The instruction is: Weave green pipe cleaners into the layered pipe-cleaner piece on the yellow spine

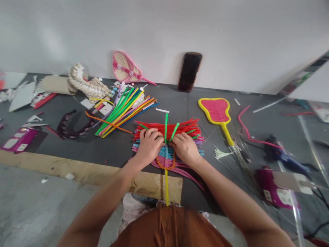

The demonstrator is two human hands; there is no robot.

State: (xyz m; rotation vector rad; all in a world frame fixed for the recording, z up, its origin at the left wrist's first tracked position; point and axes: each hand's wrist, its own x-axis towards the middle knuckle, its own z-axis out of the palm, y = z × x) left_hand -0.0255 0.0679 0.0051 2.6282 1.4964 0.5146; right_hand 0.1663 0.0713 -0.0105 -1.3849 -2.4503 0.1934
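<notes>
A woven bundle of pipe cleaners (168, 130) lies on the dark mat (102, 147) in front of me: red ones at the top, blue and pink ones below, an orange loop (166, 166) across them and a yellow stem (166, 185) running toward me. My left hand (149, 145) and my right hand (185, 148) rest side by side on it, fingers curled. Both pinch a green pipe cleaner (170, 130) whose two ends stick up between them.
A loose pile of coloured pipe cleaners (123, 111) lies to the left. A pink and yellow fan (217, 111) lies to the right, a phone (189, 71) leans on the wall, a glue gun (285, 156) sits far right. A shell-like craft (87, 85) is at back left.
</notes>
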